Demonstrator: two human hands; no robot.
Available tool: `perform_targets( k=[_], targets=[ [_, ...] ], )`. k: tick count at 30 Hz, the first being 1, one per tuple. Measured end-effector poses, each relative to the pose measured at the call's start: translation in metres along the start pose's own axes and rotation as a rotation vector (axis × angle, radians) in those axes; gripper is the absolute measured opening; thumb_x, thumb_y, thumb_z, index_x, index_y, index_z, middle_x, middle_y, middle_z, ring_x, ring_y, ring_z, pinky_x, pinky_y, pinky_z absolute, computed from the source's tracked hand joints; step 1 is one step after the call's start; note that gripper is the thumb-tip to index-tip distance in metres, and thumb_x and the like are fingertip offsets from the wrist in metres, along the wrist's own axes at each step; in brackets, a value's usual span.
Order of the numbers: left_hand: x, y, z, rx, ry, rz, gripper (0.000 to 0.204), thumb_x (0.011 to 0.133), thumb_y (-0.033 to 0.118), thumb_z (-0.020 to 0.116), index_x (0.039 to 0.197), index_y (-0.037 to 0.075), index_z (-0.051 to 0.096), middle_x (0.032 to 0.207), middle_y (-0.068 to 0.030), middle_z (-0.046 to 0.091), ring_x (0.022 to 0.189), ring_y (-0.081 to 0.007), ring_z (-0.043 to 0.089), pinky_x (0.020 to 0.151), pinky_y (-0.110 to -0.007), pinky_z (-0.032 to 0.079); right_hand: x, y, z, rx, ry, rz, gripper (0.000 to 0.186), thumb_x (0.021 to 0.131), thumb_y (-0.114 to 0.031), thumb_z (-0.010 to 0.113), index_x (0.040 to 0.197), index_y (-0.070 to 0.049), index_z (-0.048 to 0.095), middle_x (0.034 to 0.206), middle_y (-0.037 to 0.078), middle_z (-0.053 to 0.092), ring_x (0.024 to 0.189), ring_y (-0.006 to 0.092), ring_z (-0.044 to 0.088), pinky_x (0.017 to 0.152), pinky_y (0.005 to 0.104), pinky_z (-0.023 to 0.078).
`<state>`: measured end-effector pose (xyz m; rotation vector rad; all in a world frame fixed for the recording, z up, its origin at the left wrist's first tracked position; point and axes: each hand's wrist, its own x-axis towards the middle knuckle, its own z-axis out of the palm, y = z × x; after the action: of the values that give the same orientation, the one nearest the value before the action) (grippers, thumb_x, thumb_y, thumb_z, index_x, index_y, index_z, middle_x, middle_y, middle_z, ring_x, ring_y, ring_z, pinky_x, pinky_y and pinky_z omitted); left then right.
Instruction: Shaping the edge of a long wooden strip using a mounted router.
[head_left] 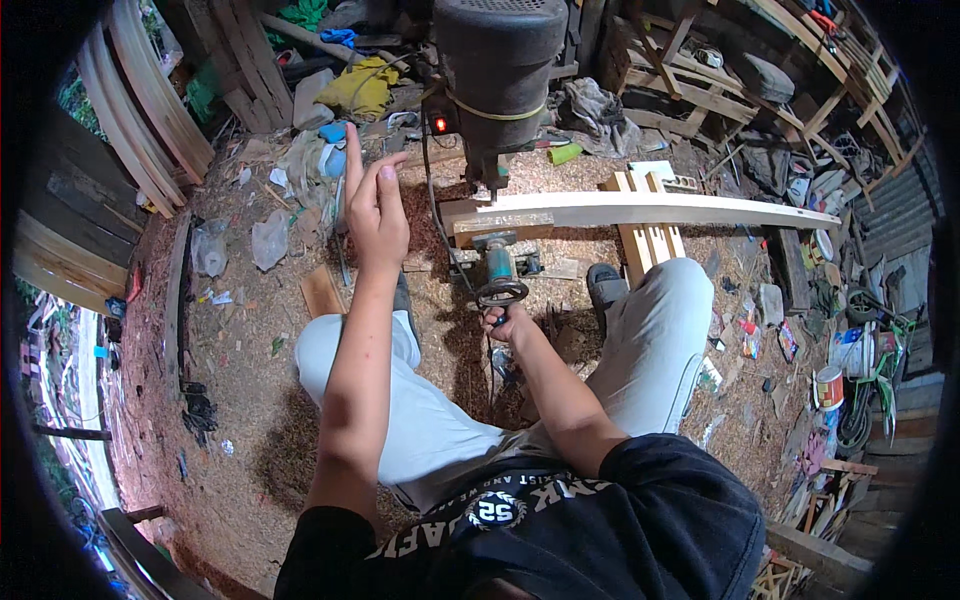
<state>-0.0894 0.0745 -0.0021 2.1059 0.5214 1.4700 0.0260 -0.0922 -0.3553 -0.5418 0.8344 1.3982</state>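
My right hand (508, 322) is closed around the handle of a dark handwheel (502, 292), low between my knees. The wheel belongs to a machine with a green clamp part (499, 262) that sits against a long pale wooden beam (650, 209). Above the beam hangs a big dark motor (499, 65), its tool end (493, 178) down at the wood's top face; whether it is inside the wood cannot be told. My left hand (378, 215) is raised to the left of the machine, fingers stretched out and apart, holding nothing.
Slotted wood pieces (650, 235) support the beam near its middle. A red light (440, 125) glows on the motor's side, above a hanging cable (430, 185). Wood shavings cover the floor (250, 350). Planks (150, 90) lean at left; a paint bucket (828, 387) stands at right.
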Motion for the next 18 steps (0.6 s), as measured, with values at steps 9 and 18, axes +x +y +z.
perform_targets(
  k=[9, 18],
  targets=[
    [-0.003, -0.003, -0.002, 0.055, -0.041, 0.071, 0.038, 0.108, 0.024, 0.046, 0.133, 0.001, 0.061, 0.166, -0.0203, 0.032, 0.151, -0.0376, 0.036, 0.119, -0.045, 0.032, -0.007, 0.020, -0.004, -0.027, -0.042, 0.061, 0.033, 0.106, -0.029, 0.039, 0.080, -0.014, 0.053, 0.063, 0.002, 0.053, 0.053, 0.0194, 0.051, 0.053, 0.0357, 0.050],
    [0.003, 0.019, 0.041, 0.121, -0.116, 0.328, 0.056, 0.098, 0.018, 0.058, 0.151, 0.002, 0.047, 0.163, -0.0252, 0.033, 0.150, -0.0436, 0.034, 0.122, -0.051, 0.030, 0.004, -0.161, -0.007, -1.103, 0.601, -0.939, 0.038, 0.088, -0.024, 0.052, 0.102, 0.008, 0.067, 0.091, 0.025, 0.069, 0.076, 0.0366, 0.067, 0.065, 0.0515, 0.049]
  ],
)
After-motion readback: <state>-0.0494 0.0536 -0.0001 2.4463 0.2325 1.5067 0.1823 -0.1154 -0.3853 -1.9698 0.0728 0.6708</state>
